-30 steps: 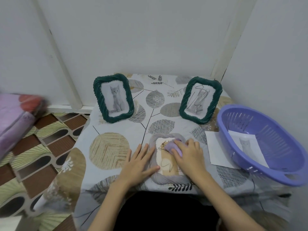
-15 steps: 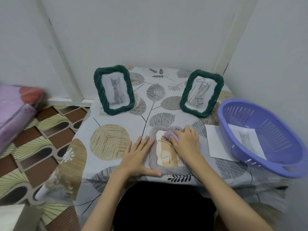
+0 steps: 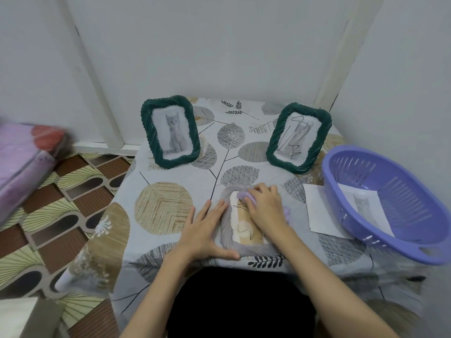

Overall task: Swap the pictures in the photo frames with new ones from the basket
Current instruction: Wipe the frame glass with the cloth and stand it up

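A grey woven photo frame (image 3: 225, 230) lies flat near the table's front edge, its glass showing scribbles. My left hand (image 3: 207, 230) rests flat with fingers spread against the frame's left side. My right hand (image 3: 264, 207) presses a purple cloth (image 3: 246, 197) onto the upper part of the glass. Two green woven frames stand upright at the back: the left green frame (image 3: 170, 131) holds a kitten picture, the right green frame (image 3: 299, 137) a scribbled picture. A purple basket (image 3: 390, 203) at the right holds a kitten picture (image 3: 366, 206).
A white sheet (image 3: 317, 211) lies on the patterned tablecloth (image 3: 161, 206), partly under the basket. Walls close in behind and to the right. A folded purple blanket (image 3: 22, 162) sits at the left above a patterned floor mat (image 3: 48, 215).
My right hand has slid the cloth from the middle of the glass up toward the frame's top edge. My left hand has stayed in place.
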Demonstrator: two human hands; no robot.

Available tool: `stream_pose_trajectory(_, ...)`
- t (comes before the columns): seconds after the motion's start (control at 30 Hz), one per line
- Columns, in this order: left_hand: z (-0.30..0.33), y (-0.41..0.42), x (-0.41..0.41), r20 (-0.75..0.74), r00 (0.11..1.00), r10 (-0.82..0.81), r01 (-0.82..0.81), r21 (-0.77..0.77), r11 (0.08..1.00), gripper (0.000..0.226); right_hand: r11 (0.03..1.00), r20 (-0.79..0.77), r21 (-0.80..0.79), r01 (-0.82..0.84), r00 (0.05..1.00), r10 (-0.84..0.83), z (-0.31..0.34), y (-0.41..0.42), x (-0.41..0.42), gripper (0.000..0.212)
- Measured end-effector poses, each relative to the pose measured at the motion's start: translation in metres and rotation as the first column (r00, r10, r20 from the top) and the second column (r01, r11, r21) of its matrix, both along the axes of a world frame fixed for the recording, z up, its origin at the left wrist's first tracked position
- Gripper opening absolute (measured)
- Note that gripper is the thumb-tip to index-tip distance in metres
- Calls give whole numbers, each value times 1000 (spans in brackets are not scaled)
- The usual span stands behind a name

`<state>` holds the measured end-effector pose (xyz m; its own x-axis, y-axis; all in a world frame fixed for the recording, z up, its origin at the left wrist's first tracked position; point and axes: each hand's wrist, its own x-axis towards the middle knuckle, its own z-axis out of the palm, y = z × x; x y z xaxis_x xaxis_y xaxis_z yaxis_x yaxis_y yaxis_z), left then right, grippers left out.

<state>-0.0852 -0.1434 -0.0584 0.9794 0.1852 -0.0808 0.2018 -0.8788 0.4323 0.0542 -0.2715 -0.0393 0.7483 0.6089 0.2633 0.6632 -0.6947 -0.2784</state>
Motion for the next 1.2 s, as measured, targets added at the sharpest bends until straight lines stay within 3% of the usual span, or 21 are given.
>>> stream_pose_trajectory(0.1,0,-1,0,-7,1000,10,-10,20,1000,135,975,-10,23,-221,975,221,1,-6,-20,31)
stream_pose_trajectory(0.17,-1,-1,1,-5,1000,14,-14,20,1000,132,952,70,60,-302,952,297,0,-29,-34,31)
stream_pose_trajectory(0.27,-1,0,0,-7,1000,2,-2,18,1000,134,962,120,55,-269,958,261,-1,-58,-29,30)
stream_pose_trajectory(0.4,2,0,0,-12,1000,-3,3,21,1000,133,988,-31,94,-118,992,122,4,-35,1,30)
stream_pose_trajectory(0.5,3,-2,-1,-14,1000,6,-6,22,1000,128,969,-54,108,-223,972,230,2,-13,-8,31)
stream_pose_trajectory(0.63,2,-1,1,-23,1000,4,-3,43,999,128,912,-62,161,-378,918,391,2,-44,-35,27)
stream_pose_trajectory(0.83,2,-1,0,-26,1000,-4,5,41,999,128,963,-182,253,-93,973,142,4,-40,-9,28)
stream_pose_trajectory(1.07,1,0,0,-22,1000,-4,5,39,999,128,937,-212,198,-288,920,328,7,-51,-32,25)
stream_pose_trajectory(1.2,1,0,0,-16,1000,-4,4,31,1000,128,969,-209,195,-154,958,194,12,-48,-10,27)
